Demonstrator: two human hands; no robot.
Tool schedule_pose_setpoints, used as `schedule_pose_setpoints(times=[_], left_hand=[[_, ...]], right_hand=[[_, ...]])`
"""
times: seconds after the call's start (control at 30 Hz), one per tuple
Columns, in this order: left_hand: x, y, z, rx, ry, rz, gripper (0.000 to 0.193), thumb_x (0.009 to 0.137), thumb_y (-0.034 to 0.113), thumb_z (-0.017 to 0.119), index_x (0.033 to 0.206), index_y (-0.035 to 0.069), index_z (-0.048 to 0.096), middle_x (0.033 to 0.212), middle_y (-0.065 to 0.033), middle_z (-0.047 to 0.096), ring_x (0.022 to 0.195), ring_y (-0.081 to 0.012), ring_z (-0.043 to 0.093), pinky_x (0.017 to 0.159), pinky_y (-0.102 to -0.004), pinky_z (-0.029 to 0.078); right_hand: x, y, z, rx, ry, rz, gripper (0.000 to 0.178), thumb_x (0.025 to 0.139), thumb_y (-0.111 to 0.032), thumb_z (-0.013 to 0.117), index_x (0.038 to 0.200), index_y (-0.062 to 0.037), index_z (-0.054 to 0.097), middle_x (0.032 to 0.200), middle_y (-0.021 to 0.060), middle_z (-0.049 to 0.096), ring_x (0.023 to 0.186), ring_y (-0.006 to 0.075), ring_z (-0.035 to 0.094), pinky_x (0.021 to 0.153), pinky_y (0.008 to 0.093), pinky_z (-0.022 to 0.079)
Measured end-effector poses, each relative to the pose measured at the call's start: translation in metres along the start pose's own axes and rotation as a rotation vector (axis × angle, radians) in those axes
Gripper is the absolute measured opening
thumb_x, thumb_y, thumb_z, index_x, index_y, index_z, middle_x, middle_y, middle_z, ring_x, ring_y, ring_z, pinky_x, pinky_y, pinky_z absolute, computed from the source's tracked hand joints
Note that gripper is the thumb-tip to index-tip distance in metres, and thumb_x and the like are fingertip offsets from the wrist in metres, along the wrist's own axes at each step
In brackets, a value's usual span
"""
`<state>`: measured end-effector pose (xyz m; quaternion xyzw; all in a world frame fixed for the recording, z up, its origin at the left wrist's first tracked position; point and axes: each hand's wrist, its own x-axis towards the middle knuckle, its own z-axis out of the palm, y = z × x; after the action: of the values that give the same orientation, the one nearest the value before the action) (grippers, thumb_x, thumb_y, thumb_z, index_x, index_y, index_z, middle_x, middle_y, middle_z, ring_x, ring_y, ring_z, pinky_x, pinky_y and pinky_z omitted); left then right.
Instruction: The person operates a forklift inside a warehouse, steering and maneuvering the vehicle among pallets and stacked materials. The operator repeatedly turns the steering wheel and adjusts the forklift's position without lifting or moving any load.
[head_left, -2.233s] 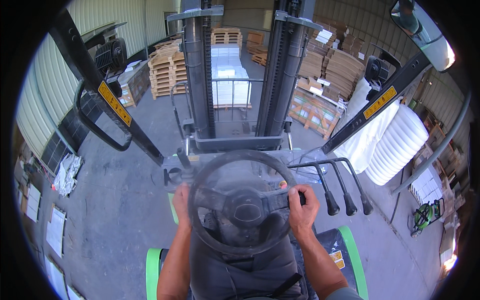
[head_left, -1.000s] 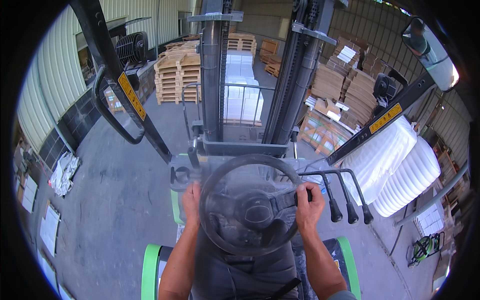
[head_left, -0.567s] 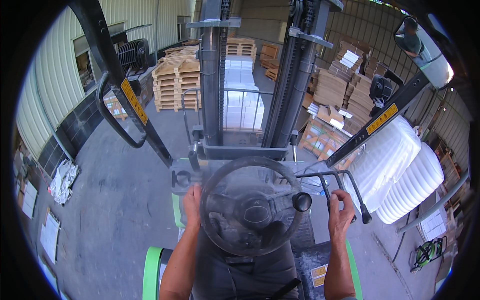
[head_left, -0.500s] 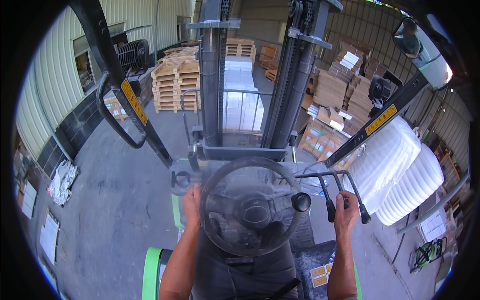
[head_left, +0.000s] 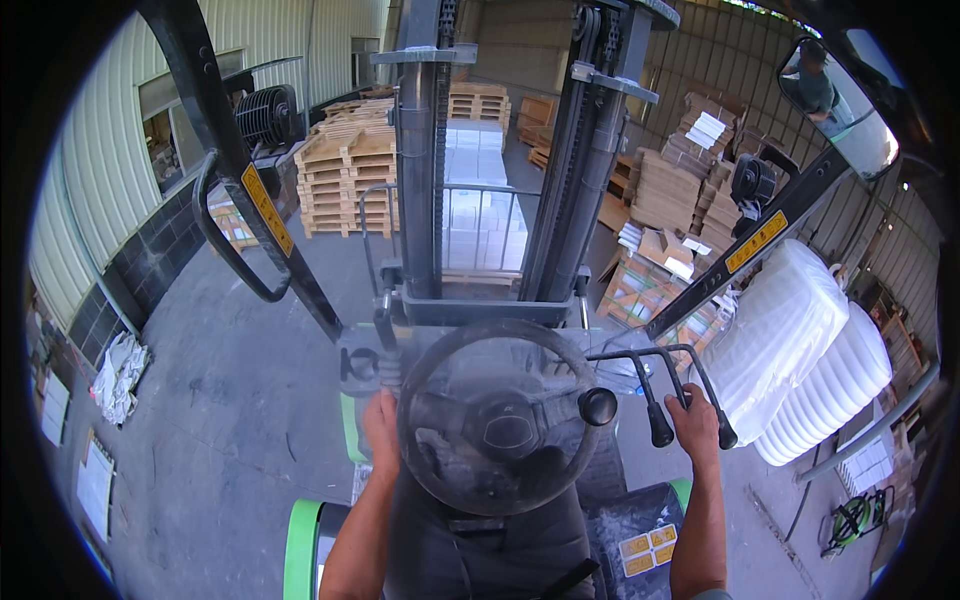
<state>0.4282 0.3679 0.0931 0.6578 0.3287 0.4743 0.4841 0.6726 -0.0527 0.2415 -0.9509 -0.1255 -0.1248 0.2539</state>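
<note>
My left hand (head_left: 381,432) is closed at the left rim of the black, dusty steering wheel (head_left: 437,479), with its fingers partly hidden. Just beyond it an upright black lever (head_left: 384,330) rises from a ribbed boot. A round black knob (head_left: 598,406) sits on the wheel's right side. Off to the right, my right hand (head_left: 697,427) grips the middle one of three bent black control levers, its knob covered by my fingers. The left control lever (head_left: 660,425) and the right control lever (head_left: 728,428) stand untouched on either side.
Ahead rises the forklift mast (head_left: 422,170) with a load backrest (head_left: 480,187). Beyond are stacked wooden pallets (head_left: 345,180) and white packages (head_left: 484,225). Cardboard stacks (head_left: 668,185) and white wrapped bundles (head_left: 780,325) stand right. Crumpled plastic sheeting (head_left: 121,378) lies on the left floor.
The pallets and cardboard look slightly closer, and things at the right sit lower in view. My right forearm has swung a little outward; both hands keep their places.
</note>
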Motion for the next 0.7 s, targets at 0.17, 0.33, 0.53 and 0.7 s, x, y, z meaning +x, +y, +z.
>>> schedule_pose_setpoints(times=[0.17,0.33,0.53,0.7], left_hand=[[0.022,-0.006,0.019,0.053,0.026,-0.022,0.043,0.109,0.031,0.048,0.081,-0.001,0.054,0.068,-0.0076,0.045,0.067,-0.0196,0.040,0.063,-0.0394,0.039],[0.021,0.001,0.020,-0.017,0.043,-0.083,0.042,0.109,0.030,0.048,0.080,-0.001,0.050,0.069,-0.0045,0.041,0.069,-0.0159,0.038,0.062,-0.0374,0.038],[0.010,0.009,0.010,0.003,0.037,-0.090,0.043,0.109,0.030,0.046,0.080,-0.002,0.050,0.069,-0.0058,0.043,0.070,-0.0171,0.038,0.063,-0.0384,0.038],[0.005,0.016,0.005,0.011,0.015,-0.079,0.043,0.110,0.029,0.044,0.082,-0.003,0.053,0.071,-0.0088,0.049,0.072,-0.0184,0.040,0.066,-0.0391,0.040]], right_hand=[[0.029,-0.010,0.015,0.060,-0.089,0.124,0.054,0.092,-0.045,0.066,0.126,-0.0028,0.065,0.103,0.0212,0.076,0.102,0.0421,0.071,0.090,0.0504,0.052],[0.026,-0.014,0.019,0.007,-0.031,0.039,0.057,0.092,-0.045,0.066,0.129,-0.0023,0.065,0.098,0.0204,0.076,0.097,0.0406,0.072,0.089,0.0491,0.052],[0.017,-0.016,0.004,0.015,-0.039,0.066,0.061,0.091,-0.047,0.067,0.130,-0.0007,0.065,0.100,0.0222,0.076,0.097,0.0394,0.073,0.090,0.0482,0.052],[0.013,-0.018,0.001,-0.003,-0.011,0.073,0.059,0.091,-0.046,0.067,0.130,-0.0009,0.066,0.100,0.0221,0.076,0.096,0.0396,0.073,0.090,0.0477,0.052]])
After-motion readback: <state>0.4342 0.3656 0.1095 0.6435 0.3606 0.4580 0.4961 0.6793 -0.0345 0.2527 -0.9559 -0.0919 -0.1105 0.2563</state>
